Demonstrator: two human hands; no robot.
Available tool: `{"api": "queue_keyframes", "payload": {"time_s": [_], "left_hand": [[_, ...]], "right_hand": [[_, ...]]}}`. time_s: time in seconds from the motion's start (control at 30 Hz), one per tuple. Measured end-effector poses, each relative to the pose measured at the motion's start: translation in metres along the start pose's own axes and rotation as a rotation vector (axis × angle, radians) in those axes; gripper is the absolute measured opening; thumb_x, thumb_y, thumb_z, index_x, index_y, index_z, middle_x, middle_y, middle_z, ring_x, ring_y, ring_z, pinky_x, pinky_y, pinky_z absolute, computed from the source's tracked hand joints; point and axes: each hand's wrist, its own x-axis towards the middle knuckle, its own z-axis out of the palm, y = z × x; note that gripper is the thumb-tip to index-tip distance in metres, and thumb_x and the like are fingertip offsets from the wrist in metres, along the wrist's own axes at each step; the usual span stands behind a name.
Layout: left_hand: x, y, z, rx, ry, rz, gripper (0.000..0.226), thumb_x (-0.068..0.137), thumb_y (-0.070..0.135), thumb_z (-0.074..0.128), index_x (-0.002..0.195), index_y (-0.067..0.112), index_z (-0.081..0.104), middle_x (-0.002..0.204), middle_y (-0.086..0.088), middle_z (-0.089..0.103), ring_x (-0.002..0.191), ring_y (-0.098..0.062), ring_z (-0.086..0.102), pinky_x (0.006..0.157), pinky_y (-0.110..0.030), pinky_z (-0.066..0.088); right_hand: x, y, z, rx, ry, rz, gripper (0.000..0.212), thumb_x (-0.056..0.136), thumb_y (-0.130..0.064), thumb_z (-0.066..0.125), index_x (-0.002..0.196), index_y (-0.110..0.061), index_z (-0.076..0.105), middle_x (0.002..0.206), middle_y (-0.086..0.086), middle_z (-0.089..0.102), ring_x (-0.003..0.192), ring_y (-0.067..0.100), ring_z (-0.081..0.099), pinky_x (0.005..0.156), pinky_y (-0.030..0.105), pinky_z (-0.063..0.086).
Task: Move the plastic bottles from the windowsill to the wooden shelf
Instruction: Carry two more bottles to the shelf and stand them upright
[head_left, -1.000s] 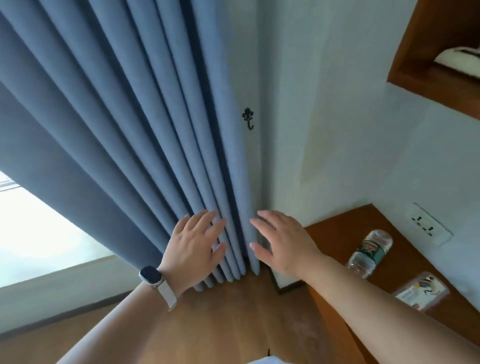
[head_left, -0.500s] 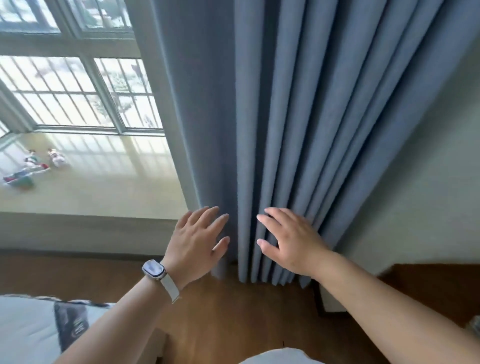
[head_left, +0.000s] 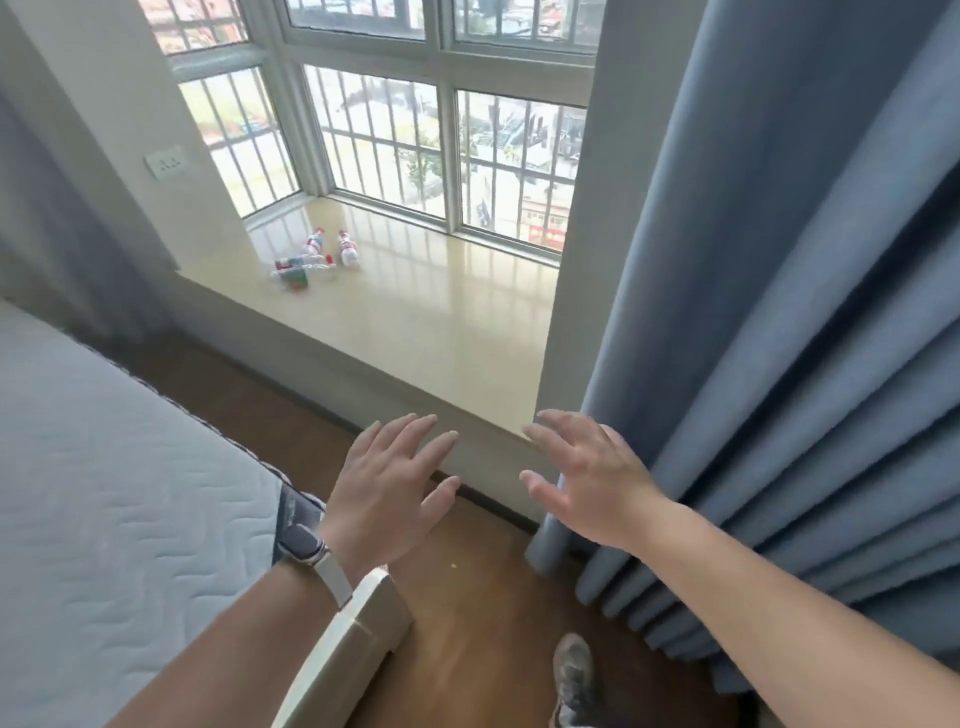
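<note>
Several clear plastic bottles (head_left: 311, 260) with red and white labels lie on their sides at the far left end of the beige windowsill (head_left: 441, 332). My left hand (head_left: 387, 491), with a watch on the wrist, is held out flat and empty in front of the sill's near edge. My right hand (head_left: 587, 478) is stretched out beside it, fingers spread, holding nothing, close to the sill's near right corner. Both hands are far from the bottles. The wooden shelf is out of view.
A blue curtain (head_left: 779, 312) hangs at the right, down to the wooden floor (head_left: 467, 623). A white quilted mattress (head_left: 104, 493) on a bed frame fills the lower left. A barred window (head_left: 415, 145) backs the sill. My shoe (head_left: 574, 675) shows at the bottom.
My view has swung left from the curtain and the wooden shelf corner to the window bay. The bottles on the sill are now in plain sight. Both hands stay spread and empty.
</note>
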Motion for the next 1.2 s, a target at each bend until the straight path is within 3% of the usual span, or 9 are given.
{"api": "queue_keyframes", "payload": {"time_s": [0.13,0.23,0.37,0.7,1.0,1.2], "left_hand": [[0.006,-0.021,-0.002,0.041,-0.009,-0.117,0.051,0.088,0.051,0.047,0.127,0.024,0.065,0.134,-0.004,0.061,0.127,-0.027,0.054,0.108,-0.049,0.033],[0.018,-0.033,-0.006,0.077,0.003,-0.205,0.05,0.089,0.051,0.047,0.128,0.026,0.064,0.136,-0.003,0.06,0.129,-0.025,0.05,0.108,-0.051,0.035],[0.05,-0.041,-0.011,0.151,0.02,-0.276,0.05,0.088,0.05,0.046,0.127,0.024,0.065,0.134,-0.004,0.061,0.127,-0.026,0.051,0.106,-0.053,0.038],[0.105,-0.046,-0.01,0.23,0.107,-0.498,0.052,0.086,0.05,0.046,0.126,0.023,0.066,0.133,-0.005,0.061,0.125,-0.026,0.052,0.107,-0.05,0.035],[0.122,-0.094,-0.012,0.251,0.126,-0.576,0.05,0.087,0.048,0.049,0.126,0.021,0.066,0.131,-0.005,0.06,0.124,-0.028,0.054,0.107,-0.049,0.036],[0.147,-0.164,0.009,0.22,0.161,-0.542,0.049,0.086,0.045,0.049,0.122,0.018,0.068,0.129,-0.007,0.063,0.122,-0.029,0.057,0.105,-0.052,0.04]], "right_hand": [[0.056,-0.006,0.009,0.069,-0.063,-0.115,0.074,0.085,-0.064,0.018,0.148,-0.028,0.035,0.155,-0.003,0.03,0.142,0.017,0.023,0.115,0.04,0.02],[0.093,-0.004,0.008,0.058,-0.089,-0.214,0.068,0.092,-0.061,0.024,0.151,-0.028,0.03,0.157,-0.003,0.027,0.144,0.017,0.02,0.116,0.036,0.017],[0.136,0.017,-0.002,0.063,-0.101,-0.289,0.059,0.099,-0.053,0.037,0.152,-0.026,0.029,0.158,-0.002,0.026,0.145,0.018,0.019,0.116,0.035,0.016],[0.232,0.052,-0.006,0.077,-0.146,-0.429,0.062,0.095,-0.057,0.034,0.15,-0.028,0.03,0.157,-0.003,0.028,0.143,0.02,0.023,0.115,0.037,0.021],[0.301,0.035,0.01,0.096,-0.169,-0.498,0.058,0.097,-0.053,0.043,0.148,-0.027,0.038,0.156,-0.002,0.032,0.142,0.021,0.026,0.113,0.038,0.023],[0.358,0.012,0.029,0.033,-0.207,-0.51,0.058,0.098,-0.054,0.04,0.149,-0.028,0.034,0.158,-0.002,0.027,0.144,0.021,0.023,0.114,0.037,0.021]]}}
